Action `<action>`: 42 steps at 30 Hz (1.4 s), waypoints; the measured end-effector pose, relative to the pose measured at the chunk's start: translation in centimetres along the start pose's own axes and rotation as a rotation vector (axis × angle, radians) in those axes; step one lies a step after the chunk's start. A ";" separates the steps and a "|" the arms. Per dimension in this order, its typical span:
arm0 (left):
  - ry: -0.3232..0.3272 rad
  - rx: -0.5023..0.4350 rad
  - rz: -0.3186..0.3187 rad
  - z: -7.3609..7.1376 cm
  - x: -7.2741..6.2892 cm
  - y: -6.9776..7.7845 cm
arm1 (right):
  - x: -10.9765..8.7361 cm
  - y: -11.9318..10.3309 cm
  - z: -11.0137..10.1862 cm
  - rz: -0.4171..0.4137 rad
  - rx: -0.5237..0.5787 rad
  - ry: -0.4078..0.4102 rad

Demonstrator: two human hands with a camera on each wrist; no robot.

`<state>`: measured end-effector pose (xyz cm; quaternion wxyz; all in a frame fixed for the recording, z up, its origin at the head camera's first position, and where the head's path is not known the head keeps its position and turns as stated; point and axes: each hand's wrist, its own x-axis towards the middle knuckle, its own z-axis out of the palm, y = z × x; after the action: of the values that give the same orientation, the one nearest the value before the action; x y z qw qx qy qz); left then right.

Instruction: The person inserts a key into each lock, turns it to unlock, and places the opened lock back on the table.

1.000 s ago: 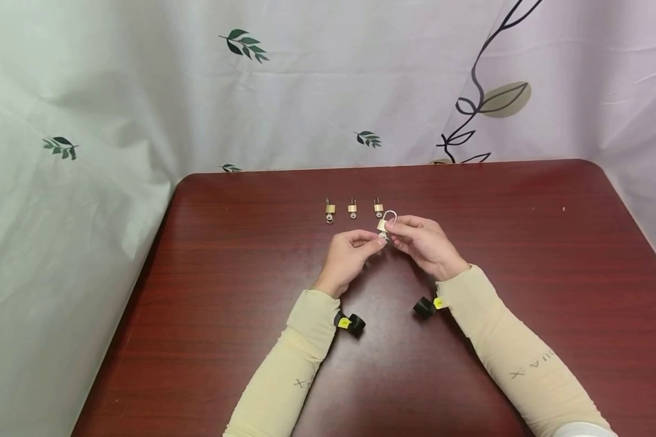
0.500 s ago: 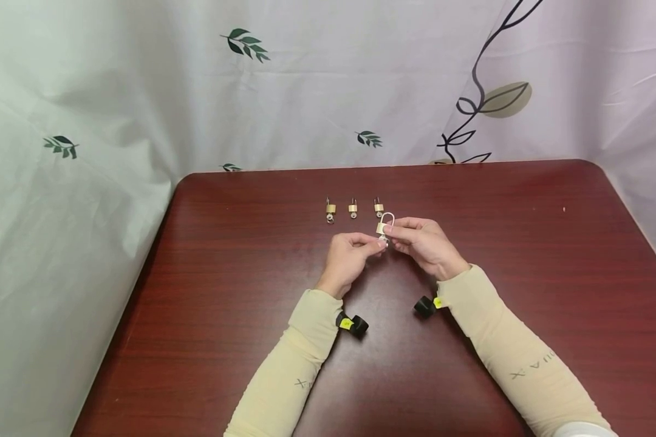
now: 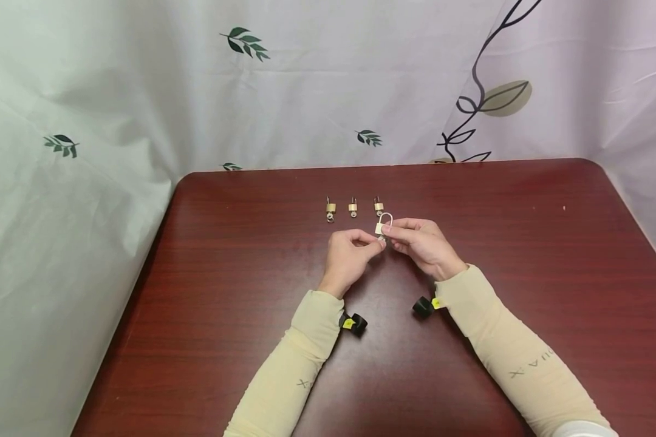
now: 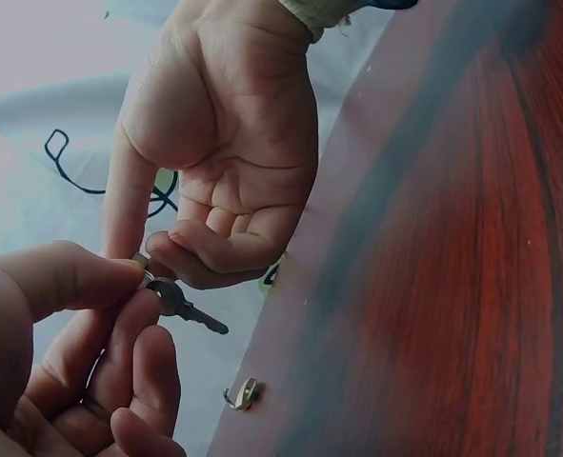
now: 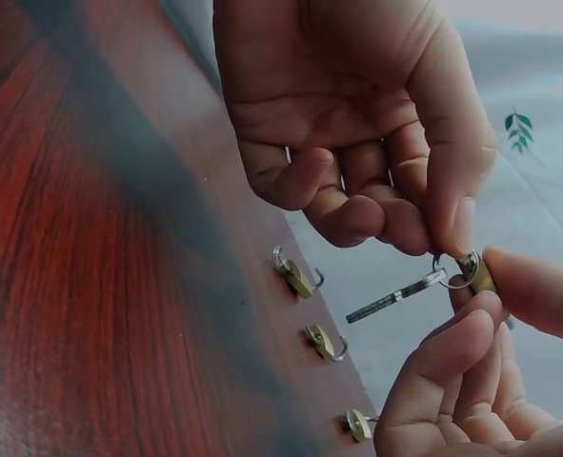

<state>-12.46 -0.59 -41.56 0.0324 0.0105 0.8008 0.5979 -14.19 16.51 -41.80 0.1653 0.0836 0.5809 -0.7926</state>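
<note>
My right hand (image 3: 423,246) pinches the brass body of a small padlock (image 3: 379,229) between thumb and fingers, its silver shackle pointing up and away. At the padlock's lower end, the thumb and fingers of my left hand (image 3: 350,258) pinch the key end. A key ring (image 5: 464,270) hangs there, with a loose key (image 5: 386,305) dangling from it; the same key (image 4: 195,309) shows below the left fingertips in the left wrist view. The keyhole is largely hidden by fingers. Both hands meet above the table, close to the rightmost padlock of a row.
Behind the hands, a left padlock (image 3: 330,209), a middle padlock (image 3: 352,207) and a right padlock (image 3: 379,207) lie in a row with keys. Their shackles stand open in the right wrist view. A patterned curtain (image 3: 306,91) hangs behind the dark red table (image 3: 224,291).
The held padlock has shifted slightly left and toward the person, and its shackle leans less to the right. Both hands keep their pinch; the row of padlocks has not moved.
</note>
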 end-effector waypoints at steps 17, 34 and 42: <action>0.032 0.137 0.032 0.0 -0.1 0.1 | 0.0 0.0 0.3 -0.008 -0.117 0.041; 0.078 0.257 0.061 0.2 -0.4 0.3 | 0.1 0.3 0.5 -0.026 -0.144 0.059; 0.134 0.367 0.147 0.5 -0.5 0.4 | 0.1 0.4 0.4 -0.028 -0.163 0.073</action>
<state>-11.91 -0.02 -41.28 -0.0670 0.0346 0.8939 0.4419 -14.12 16.00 -42.02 0.1391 0.0907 0.6502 -0.7414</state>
